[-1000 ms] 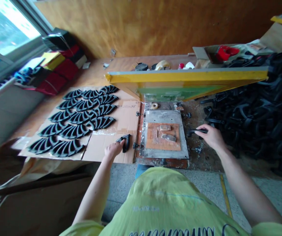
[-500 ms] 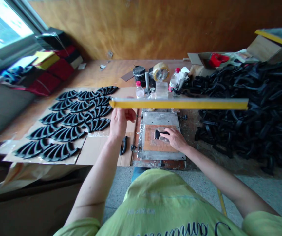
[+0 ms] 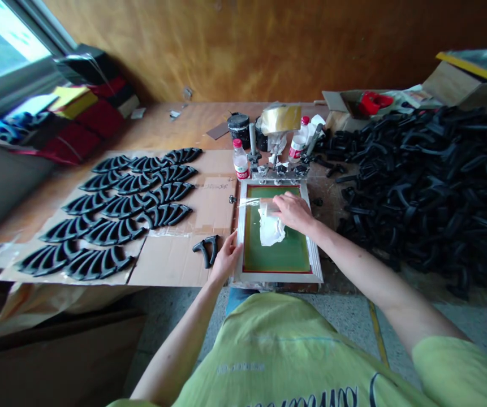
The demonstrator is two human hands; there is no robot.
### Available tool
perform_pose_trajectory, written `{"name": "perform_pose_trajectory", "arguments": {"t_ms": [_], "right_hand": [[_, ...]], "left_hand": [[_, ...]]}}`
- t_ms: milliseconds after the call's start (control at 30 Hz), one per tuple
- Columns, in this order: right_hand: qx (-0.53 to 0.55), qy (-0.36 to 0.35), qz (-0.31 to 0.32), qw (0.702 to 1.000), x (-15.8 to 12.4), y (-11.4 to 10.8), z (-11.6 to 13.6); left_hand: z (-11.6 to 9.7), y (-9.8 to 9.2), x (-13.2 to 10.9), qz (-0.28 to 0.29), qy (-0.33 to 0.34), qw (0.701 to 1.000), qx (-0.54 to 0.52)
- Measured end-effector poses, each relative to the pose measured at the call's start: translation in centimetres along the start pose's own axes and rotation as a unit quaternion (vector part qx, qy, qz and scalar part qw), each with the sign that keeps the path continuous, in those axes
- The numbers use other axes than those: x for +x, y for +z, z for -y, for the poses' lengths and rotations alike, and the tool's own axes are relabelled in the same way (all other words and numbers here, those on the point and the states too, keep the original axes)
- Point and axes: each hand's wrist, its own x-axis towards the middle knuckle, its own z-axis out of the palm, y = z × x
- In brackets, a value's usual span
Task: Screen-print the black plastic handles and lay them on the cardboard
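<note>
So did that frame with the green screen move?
Yes. The green screen frame came down: before, it was tipped up above the table, and now it lies flat beside the cardboard, with the left hand on its edge.

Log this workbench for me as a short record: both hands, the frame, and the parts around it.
Left hand: on left edge of the screen frame
Right hand: on a white patch on the green mesh
Beside left hand: single black part on cardboard
Far left: rows of curved black parts
Right: heap of black parts
</note>
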Motion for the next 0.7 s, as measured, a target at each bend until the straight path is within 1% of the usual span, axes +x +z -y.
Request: {"name": "perform_pose_trajectory", "arguments": {"t_ms": [67,133,233,300,333,367,433,500,533,633,700], "right_hand": [[-0.012,-0.016,0.039,0.999,-1.2,0.8,0.8],[-0.023,-0.068,0.054,0.996,-3.4,1.3,1.1],[-0.008,-0.174,0.064,0.983,-6.3,0.9,0.9],[0.017,-0.221,0.072,0.972,-7.0,0.3,0.6],[0.027,-0.232,0.075,0.970,-6.9,0.1,0.4],[0.034,-0.230,0.074,0.970,-6.6,0.0,0.3],[0.035,-0.194,0.052,0.979,-6.0,0.2,0.4],[0.015,-0.157,0.022,0.987,-6.2,1.1,0.7],[0.001,-0.152,0.012,0.988,-6.7,1.6,0.9],[-0.016,-0.185,0.020,0.982,-8.5,2.6,1.2],[0.001,-0.197,0.036,0.980,-8.7,2.4,1.0]], "left_hand": [[0.1,-0.2,0.2,0.002,-0.005,1.000,0.012],[0.1,-0.4,0.2,0.005,-0.005,1.000,0.014],[0.1,-0.3,0.1,0.006,-0.003,1.000,0.007],[0.1,-0.2,0.0,0.004,-0.005,1.000,-0.003],[0.1,-0.1,0.0,0.003,-0.007,1.000,-0.008],[0.1,-0.1,0.0,0.002,-0.008,1.000,-0.015],[0.0,0.0,-0.1,0.001,-0.010,1.000,-0.026],[-0.1,0.0,-0.2,0.004,-0.011,0.999,-0.035],[-0.1,0.0,-0.2,0.005,-0.011,0.999,-0.038],[-0.1,0.0,-0.3,0.009,-0.011,0.999,-0.046],[0.0,0.0,-0.3,0.013,-0.012,0.999,-0.049]]}}
